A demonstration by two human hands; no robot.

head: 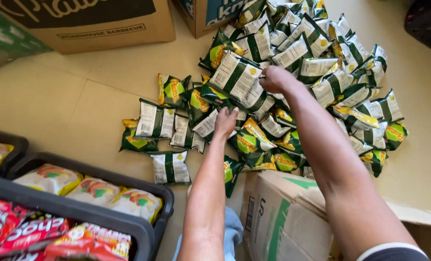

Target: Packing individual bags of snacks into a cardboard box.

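Green-and-white snack packets (293,92) lie heaped on the beige floor (80,106) across the upper middle and right of the head view. At centre frame the left hand (225,122) rests flat with fingers narrow on one packet (207,123) at the heap's near edge. Just above it, the right hand (276,79) is closed round the edge of a lifted packet (236,76). Slick and loosely stacked, the neighbouring bags could slide or scatter if that one is tugged free. Black crates (143,227) of other snacks sit lower left.
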